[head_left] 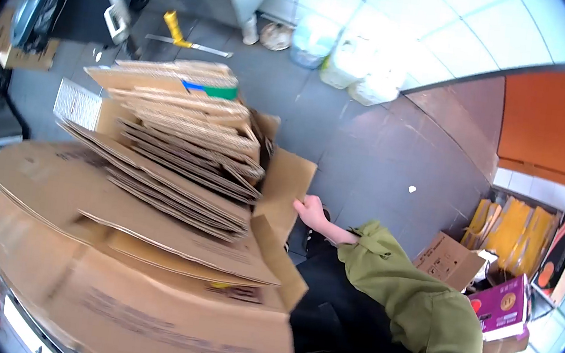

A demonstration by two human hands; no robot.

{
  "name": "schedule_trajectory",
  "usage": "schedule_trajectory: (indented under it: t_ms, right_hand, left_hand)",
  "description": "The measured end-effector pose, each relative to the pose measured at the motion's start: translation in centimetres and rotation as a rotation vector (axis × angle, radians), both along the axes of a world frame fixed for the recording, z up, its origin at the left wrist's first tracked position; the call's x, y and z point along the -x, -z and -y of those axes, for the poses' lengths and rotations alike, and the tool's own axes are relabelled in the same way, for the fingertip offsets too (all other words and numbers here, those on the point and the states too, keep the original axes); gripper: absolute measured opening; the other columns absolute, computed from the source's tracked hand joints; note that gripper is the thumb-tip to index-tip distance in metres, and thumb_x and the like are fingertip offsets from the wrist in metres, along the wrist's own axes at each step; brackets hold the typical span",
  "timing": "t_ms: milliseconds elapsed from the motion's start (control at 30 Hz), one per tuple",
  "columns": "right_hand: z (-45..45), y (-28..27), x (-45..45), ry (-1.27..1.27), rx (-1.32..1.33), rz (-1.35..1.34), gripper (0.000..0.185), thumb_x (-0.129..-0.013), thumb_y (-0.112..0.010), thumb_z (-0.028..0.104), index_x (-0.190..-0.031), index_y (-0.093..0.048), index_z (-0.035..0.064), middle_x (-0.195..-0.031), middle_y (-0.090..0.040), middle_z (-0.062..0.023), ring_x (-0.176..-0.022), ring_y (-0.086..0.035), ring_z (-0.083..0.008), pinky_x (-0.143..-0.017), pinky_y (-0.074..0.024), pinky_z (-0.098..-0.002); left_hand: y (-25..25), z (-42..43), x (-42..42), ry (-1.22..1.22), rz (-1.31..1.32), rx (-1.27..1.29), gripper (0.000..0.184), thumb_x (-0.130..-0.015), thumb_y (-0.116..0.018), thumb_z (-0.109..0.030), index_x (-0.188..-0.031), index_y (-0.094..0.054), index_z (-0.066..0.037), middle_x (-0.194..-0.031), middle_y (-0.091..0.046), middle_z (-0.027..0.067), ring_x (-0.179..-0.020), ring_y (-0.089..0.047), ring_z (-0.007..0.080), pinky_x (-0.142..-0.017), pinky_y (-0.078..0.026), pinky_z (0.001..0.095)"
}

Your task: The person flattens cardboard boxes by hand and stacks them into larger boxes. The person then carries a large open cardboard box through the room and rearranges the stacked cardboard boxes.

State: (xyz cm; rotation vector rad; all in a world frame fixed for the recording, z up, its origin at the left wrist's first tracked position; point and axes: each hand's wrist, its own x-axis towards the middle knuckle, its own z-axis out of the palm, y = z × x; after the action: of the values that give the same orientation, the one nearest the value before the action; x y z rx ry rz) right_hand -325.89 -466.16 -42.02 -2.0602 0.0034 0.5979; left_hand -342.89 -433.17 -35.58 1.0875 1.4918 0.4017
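Note:
My right hand (312,213), coming out of a green sleeve, is closed on the edge of a flap of a brown cardboard box (287,185). This box stands open and is packed with several flattened cardboard sheets (190,128) standing on edge, some blurred. Larger flattened cardboard pieces (143,300) lean on the near side, with faint print on them. My left hand is not in view.
On the dark tiled floor (367,165) lies a yellow-handled tool (177,33). Pale plastic containers (315,41) stand along the white tiled wall. At right are yellow packets (517,228), a small carton (449,260) and a purple box (501,306).

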Motion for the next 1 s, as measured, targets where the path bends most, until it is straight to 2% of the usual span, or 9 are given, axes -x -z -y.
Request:
schedule_trajectory:
  t_ms: [133, 233, 333, 600, 700, 833, 867, 933, 1000]
  right_hand:
    - [8.1, -2.3, 0.9, 0.144, 0.155, -0.044, 0.027, -0.071, -0.052, 0.024, -0.069, -0.056, -0.0019, -0.065, -0.054, -0.0216, -0.063, -0.053, -0.0369, -0.057, -0.0419, -0.0425]
    - [15.1, -2.5, 0.7, 0.161, 0.346, -0.096, 0.029, -0.071, -0.053, 0.025, -0.066, -0.055, -0.0031, -0.06, -0.053, -0.0212, -0.058, -0.053, -0.0349, -0.054, -0.0418, -0.0414]
    - [21.9, -1.6, 0.1, 0.147, 0.484, -0.198, 0.029, -0.072, -0.052, 0.025, -0.068, -0.055, -0.0032, -0.058, -0.054, -0.0195, -0.055, -0.053, -0.0329, -0.053, -0.0417, -0.0409]
    - [35.2, -2.5, -5.3, 0.305, 0.691, -0.157, 0.024, -0.074, -0.049, 0.022, -0.07, -0.054, -0.001, -0.062, -0.054, -0.0176, -0.057, -0.052, -0.0298, -0.053, -0.0419, -0.0403]
    - [37.5, -1.6, -6.6, 0.343, 0.712, -0.159, 0.022, -0.074, -0.047, 0.02, -0.071, -0.054, -0.0002, -0.064, -0.054, -0.0169, -0.058, -0.052, -0.0287, -0.053, -0.042, -0.04]
    - [38.2, -2.1, -3.8, 0.358, 0.713, -0.126, 0.02, -0.075, -0.045, 0.019, -0.072, -0.054, 0.0009, -0.066, -0.054, -0.0159, -0.059, -0.052, -0.0271, -0.054, -0.0421, -0.0397]
    - [37.9, -2.3, -2.4, 0.357, 0.701, -0.109, 0.019, -0.075, -0.045, 0.018, -0.072, -0.053, 0.0012, -0.067, -0.054, -0.0157, -0.059, -0.052, -0.0267, -0.054, -0.0422, -0.0396]
    - [37.3, -2.3, 2.7, 0.361, 0.669, -0.076, 0.018, -0.076, -0.044, 0.017, -0.073, -0.053, 0.0017, -0.068, -0.054, -0.0152, -0.059, -0.052, -0.026, -0.054, -0.0422, -0.0394]
    - [36.8, -2.1, 10.6, 0.359, 0.664, -0.018, 0.018, -0.076, -0.043, 0.016, -0.073, -0.053, 0.0023, -0.069, -0.055, -0.0148, -0.06, -0.051, -0.0252, -0.054, -0.0423, -0.0393]
  left_hand:
    - [-0.5, 10.7, -1.8, 0.045, 0.037, 0.109, 0.041, -0.079, -0.046, -0.021, -0.116, -0.04, -0.005, -0.113, -0.047, 0.0103, -0.104, -0.045, 0.0233, -0.087, -0.036, 0.0345]
    - [-0.2, 18.9, -3.2, 0.108, 0.058, 0.211, 0.04, -0.08, -0.046, -0.021, -0.116, -0.04, -0.005, -0.112, -0.047, 0.0102, -0.103, -0.045, 0.0232, -0.087, -0.036, 0.0343]
    - [1.1, 26.4, -5.2, 0.176, 0.075, 0.319, 0.039, -0.08, -0.045, -0.02, -0.115, -0.041, -0.005, -0.112, -0.048, 0.0101, -0.103, -0.045, 0.0231, -0.086, -0.037, 0.0341]
    - [5.6, 41.0, -12.4, 0.332, 0.128, 0.454, 0.037, -0.08, -0.044, -0.019, -0.114, -0.043, -0.005, -0.111, -0.048, 0.0098, -0.103, -0.046, 0.0229, -0.086, -0.038, 0.0336]
    - [7.9, 42.6, -12.6, 0.591, 0.099, 0.501, 0.037, -0.08, -0.043, -0.018, -0.114, -0.043, -0.004, -0.111, -0.049, 0.0097, -0.103, -0.047, 0.0228, -0.086, -0.038, 0.0334]
    - [9.3, 37.1, -10.8, 1.293, 0.048, 0.737, 0.035, -0.077, -0.05, -0.019, -0.108, -0.049, -0.003, -0.101, -0.055, 0.0123, -0.098, -0.051, 0.022, -0.082, -0.041, 0.0319]
    - [9.0, 34.0, -11.5, 1.455, 0.039, 0.75, 0.034, -0.077, -0.052, -0.019, -0.106, -0.051, -0.002, -0.099, -0.057, 0.0129, -0.097, -0.052, 0.0218, -0.081, -0.041, 0.0315]
    - [-0.6, 31.2, -14.9, 1.808, -0.234, -0.191, 0.031, -0.074, -0.055, -0.023, -0.098, -0.056, -0.003, -0.087, -0.06, 0.0142, -0.087, -0.056, 0.0199, -0.073, -0.044, 0.0314]
    - [-7.3, 26.1, -14.6, 1.509, -0.315, 0.007, 0.029, -0.074, -0.05, -0.027, -0.087, -0.055, -0.001, -0.075, -0.06, 0.0157, -0.068, -0.059, 0.0251, -0.06, -0.045, 0.0352]
